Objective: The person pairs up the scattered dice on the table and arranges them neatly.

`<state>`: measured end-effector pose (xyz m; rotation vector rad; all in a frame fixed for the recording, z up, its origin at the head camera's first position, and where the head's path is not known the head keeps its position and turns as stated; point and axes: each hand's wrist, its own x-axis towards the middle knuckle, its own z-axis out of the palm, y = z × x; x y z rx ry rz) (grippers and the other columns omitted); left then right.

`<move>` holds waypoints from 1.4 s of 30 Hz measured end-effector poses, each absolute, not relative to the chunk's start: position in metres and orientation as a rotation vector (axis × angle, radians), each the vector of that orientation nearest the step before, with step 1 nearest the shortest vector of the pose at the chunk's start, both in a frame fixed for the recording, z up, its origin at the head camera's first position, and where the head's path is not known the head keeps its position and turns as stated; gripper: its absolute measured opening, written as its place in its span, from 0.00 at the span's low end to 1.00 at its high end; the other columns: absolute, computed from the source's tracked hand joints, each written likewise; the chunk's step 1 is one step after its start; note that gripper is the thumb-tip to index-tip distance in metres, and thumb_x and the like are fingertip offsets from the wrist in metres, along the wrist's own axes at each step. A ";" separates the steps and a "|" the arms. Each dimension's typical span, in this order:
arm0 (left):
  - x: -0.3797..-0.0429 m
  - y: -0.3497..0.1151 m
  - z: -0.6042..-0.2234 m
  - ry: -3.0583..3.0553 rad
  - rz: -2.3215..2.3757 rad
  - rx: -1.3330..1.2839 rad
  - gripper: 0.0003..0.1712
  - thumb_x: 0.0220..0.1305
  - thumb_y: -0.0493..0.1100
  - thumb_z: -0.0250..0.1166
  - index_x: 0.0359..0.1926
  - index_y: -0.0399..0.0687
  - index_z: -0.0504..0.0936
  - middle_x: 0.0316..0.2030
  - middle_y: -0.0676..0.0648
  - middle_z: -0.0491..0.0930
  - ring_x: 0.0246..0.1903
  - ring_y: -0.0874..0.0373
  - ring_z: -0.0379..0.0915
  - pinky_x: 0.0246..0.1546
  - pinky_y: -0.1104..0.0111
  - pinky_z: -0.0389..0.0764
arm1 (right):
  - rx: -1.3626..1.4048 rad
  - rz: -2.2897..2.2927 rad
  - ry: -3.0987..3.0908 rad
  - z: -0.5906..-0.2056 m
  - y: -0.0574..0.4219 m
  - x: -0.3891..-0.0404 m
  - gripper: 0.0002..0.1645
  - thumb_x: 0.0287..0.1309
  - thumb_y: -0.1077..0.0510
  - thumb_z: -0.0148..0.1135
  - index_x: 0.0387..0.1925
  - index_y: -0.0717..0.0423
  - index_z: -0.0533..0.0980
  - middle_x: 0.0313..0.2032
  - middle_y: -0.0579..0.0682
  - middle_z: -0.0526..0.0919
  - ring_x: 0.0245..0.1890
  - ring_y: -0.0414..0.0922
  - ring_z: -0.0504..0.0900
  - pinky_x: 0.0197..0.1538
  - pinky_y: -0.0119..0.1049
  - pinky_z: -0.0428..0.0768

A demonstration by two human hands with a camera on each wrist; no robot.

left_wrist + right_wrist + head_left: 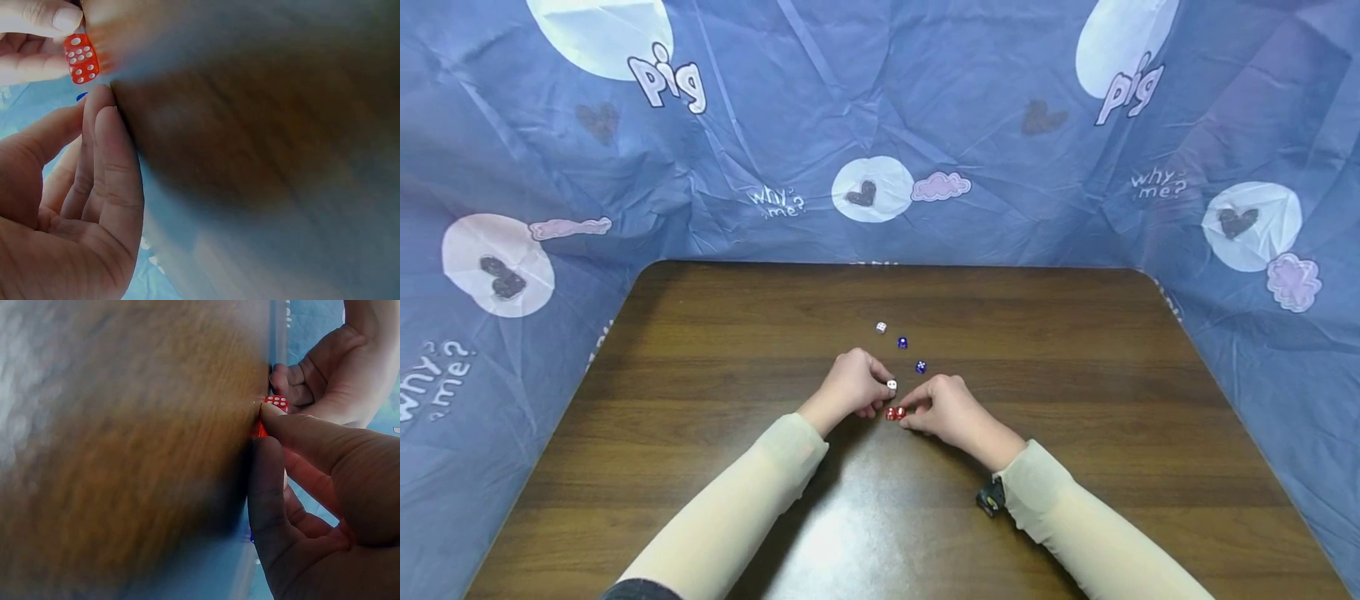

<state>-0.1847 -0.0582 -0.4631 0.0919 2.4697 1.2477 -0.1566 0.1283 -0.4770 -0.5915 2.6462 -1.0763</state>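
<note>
My left hand (852,387) pinches a white die (892,385) between thumb and index finger, near the middle of the table. Just nearer to me, two red dice sit side by side: a left red die (891,414) and a right red die (901,412). My right hand (953,410) holds the right red die with its thumb and index finger. White pips show on a red die (81,59) in the left wrist view, beside the right hand's fingertips. The right wrist view has a red die (277,401) partly covered by a finger.
Beyond the hands lie two blue dice, one nearer (921,367) and one farther (902,342), and another white die (882,327). All rest on the brown wooden table (715,333). Blue printed cloth (1022,192) hangs around its far and side edges.
</note>
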 end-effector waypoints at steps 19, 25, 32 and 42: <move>-0.174 -0.061 -0.465 2.475 1.279 0.119 0.09 0.58 0.31 0.75 0.41 0.37 0.90 0.15 0.41 0.81 0.13 0.50 0.81 0.14 0.63 0.84 | -0.572 -1.106 2.617 -0.477 0.128 -0.157 0.09 0.51 0.60 0.80 0.36 0.52 0.90 0.16 0.37 0.79 0.15 0.34 0.75 0.20 0.30 0.74; -0.174 -0.061 -0.465 2.481 1.272 0.104 0.08 0.58 0.31 0.75 0.40 0.38 0.90 0.15 0.42 0.81 0.13 0.51 0.81 0.14 0.63 0.84 | -0.579 -1.099 2.624 -0.477 0.128 -0.156 0.09 0.51 0.60 0.81 0.37 0.52 0.90 0.16 0.37 0.80 0.15 0.34 0.75 0.20 0.30 0.75; -0.175 -0.060 -0.464 2.479 1.282 0.096 0.07 0.59 0.30 0.74 0.40 0.37 0.90 0.15 0.41 0.81 0.13 0.51 0.80 0.14 0.64 0.84 | -0.617 -1.088 2.627 -0.478 0.129 -0.158 0.09 0.51 0.62 0.80 0.37 0.52 0.90 0.16 0.36 0.79 0.15 0.33 0.74 0.20 0.29 0.75; -0.173 -0.061 -0.465 2.486 1.285 0.117 0.07 0.58 0.31 0.74 0.39 0.37 0.90 0.15 0.42 0.81 0.12 0.52 0.80 0.13 0.65 0.83 | -0.654 -1.068 2.627 -0.478 0.128 -0.159 0.10 0.52 0.61 0.79 0.38 0.51 0.90 0.16 0.35 0.78 0.15 0.32 0.73 0.21 0.29 0.74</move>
